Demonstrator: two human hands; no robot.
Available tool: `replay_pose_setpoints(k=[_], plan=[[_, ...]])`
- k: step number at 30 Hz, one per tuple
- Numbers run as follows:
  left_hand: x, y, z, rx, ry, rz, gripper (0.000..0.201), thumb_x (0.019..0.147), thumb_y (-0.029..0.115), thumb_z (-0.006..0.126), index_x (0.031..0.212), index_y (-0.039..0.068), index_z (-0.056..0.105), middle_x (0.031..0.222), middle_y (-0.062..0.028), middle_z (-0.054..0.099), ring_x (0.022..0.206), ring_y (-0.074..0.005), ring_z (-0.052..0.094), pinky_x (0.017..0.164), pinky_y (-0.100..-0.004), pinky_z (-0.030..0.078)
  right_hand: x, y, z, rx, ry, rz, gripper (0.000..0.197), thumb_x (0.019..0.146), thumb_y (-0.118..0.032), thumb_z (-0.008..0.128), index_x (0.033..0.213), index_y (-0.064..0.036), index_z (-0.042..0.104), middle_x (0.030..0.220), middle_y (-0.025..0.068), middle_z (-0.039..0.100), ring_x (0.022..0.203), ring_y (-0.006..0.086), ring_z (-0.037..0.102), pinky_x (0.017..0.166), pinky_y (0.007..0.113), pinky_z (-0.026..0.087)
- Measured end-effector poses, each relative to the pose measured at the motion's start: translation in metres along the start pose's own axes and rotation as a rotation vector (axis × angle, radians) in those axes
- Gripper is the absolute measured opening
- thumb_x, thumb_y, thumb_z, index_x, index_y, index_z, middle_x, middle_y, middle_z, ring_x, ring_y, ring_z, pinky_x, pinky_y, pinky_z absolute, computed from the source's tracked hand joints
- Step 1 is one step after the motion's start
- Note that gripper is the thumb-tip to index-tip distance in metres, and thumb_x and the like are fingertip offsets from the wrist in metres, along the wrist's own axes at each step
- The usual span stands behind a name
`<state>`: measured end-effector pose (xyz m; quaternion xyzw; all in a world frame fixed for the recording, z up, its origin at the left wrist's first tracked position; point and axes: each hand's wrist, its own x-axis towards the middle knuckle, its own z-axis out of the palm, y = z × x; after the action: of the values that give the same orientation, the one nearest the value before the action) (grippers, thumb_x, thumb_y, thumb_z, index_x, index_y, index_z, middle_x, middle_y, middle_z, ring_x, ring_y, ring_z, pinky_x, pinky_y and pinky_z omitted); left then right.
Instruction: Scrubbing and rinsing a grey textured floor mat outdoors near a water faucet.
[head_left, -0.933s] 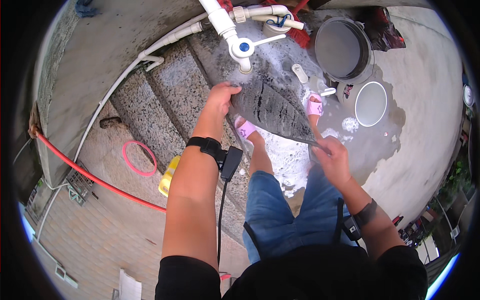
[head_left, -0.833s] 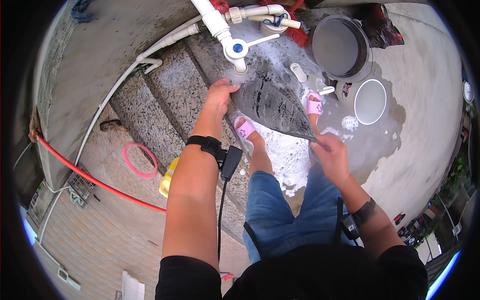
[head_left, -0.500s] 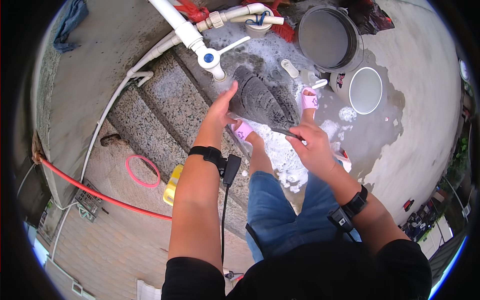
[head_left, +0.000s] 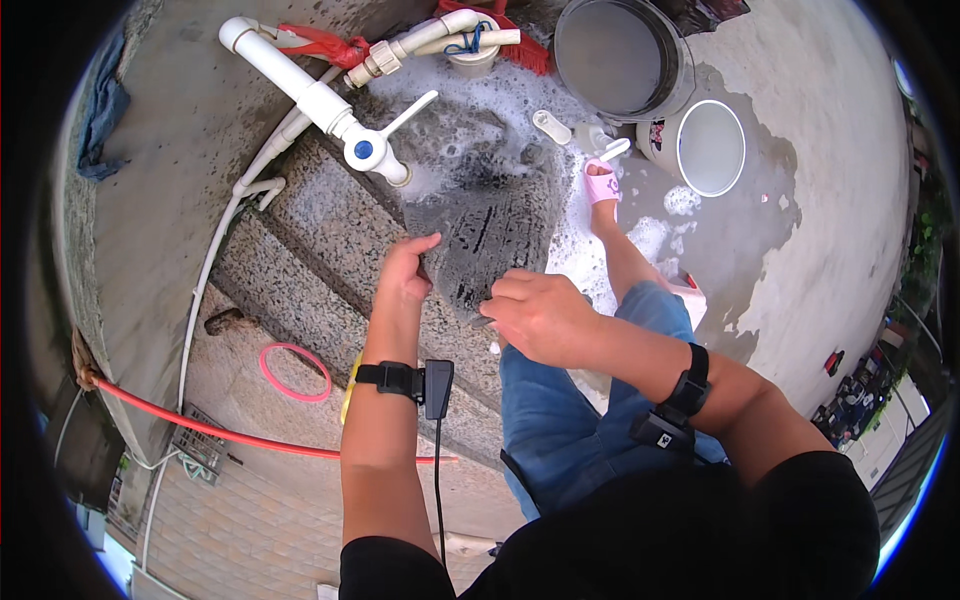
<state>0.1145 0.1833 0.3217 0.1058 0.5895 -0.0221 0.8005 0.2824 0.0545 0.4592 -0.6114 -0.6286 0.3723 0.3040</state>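
A wet dark grey mat [head_left: 490,235] with black streaks and bits of foam hangs in front of me below the white tap [head_left: 365,150]. My right hand [head_left: 540,312] is closed on its near edge, fingers pinched together. At the mat's left edge is my left hand [head_left: 405,265], thumb up along the side; its other fingers are mostly hidden behind the mat, and it appears to grip that edge. The mat's far end lies over soapy ground.
Beyond the mat stand a large dark bucket [head_left: 683,80] and a white bucket [head_left: 680,150], both holding water. White foam [head_left: 575,255] covers the wet floor. Stone steps [head_left: 325,215] rise on the left, beside a pink ring [head_left: 325,378] and a red hose [head_left: 250,437].
Both hands have drawn the mat closer and lower, and it now spreads flatter toward me. My right hand has moved left, and the view has shifted to the right.
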Motion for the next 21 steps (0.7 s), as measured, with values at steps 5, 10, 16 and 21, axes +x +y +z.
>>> replay_pose_setpoints(k=[5, 10, 16, 21], plan=[[-0.033, -0.024, -0.050, -0.509, -0.013, 0.219, 0.035, 0.083, 0.010, 0.059, 0.116, 0.001, 0.051, 0.115, -0.0150, 0.057, 0.106, -0.0299, 0.055, 0.093, -0.0451, 0.042, 0.020, -0.025, 0.012, 0.029, -0.095, -0.088, 0.013, 0.063, -0.010, 0.061, 0.073, -0.0068, 0.054, 0.075, 0.0027, 0.049, 0.078, 0.0203, 0.053, 0.062, 0.032, 0.049], [-0.047, -0.028, -0.056, -0.728, 0.012, 0.342, 0.039, 0.088, 0.018, 0.054, 0.122, 0.001, 0.047, 0.121, -0.0143, 0.054, 0.112, -0.0311, 0.050, 0.097, -0.0485, 0.038, 0.028, -0.012, 0.028, -0.014, -0.011, -0.078, 0.011, 0.065, -0.009, 0.060, 0.074, -0.0071, 0.054, 0.078, 0.0030, 0.051, 0.080, 0.0208, 0.053, 0.064, 0.033, 0.049], [-0.042, -0.029, -0.043, -0.908, 0.109, 0.363, 0.040, 0.092, 0.026, 0.047, 0.126, 0.004, 0.046, 0.125, -0.0111, 0.053, 0.117, -0.0301, 0.047, 0.102, -0.0501, 0.032, 0.047, 0.001, 0.031, -0.031, 0.016, 0.042, 0.022, 0.063, -0.004, 0.063, 0.084, -0.0069, 0.057, 0.082, 0.0054, 0.054, 0.081, 0.0252, 0.055, 0.066, 0.035, 0.048], [-0.033, -0.036, -0.024, -0.977, 0.082, 0.315, 0.034, 0.093, 0.023, 0.045, 0.121, 0.004, 0.049, 0.122, -0.0119, 0.055, 0.113, -0.0286, 0.051, 0.098, -0.0491, 0.038, 0.070, 0.012, 0.020, -0.146, 0.124, 0.030, 0.018, 0.061, -0.002, 0.062, 0.078, -0.0068, 0.059, 0.079, 0.0041, 0.054, 0.079, 0.0244, 0.054, 0.062, 0.035, 0.047]])
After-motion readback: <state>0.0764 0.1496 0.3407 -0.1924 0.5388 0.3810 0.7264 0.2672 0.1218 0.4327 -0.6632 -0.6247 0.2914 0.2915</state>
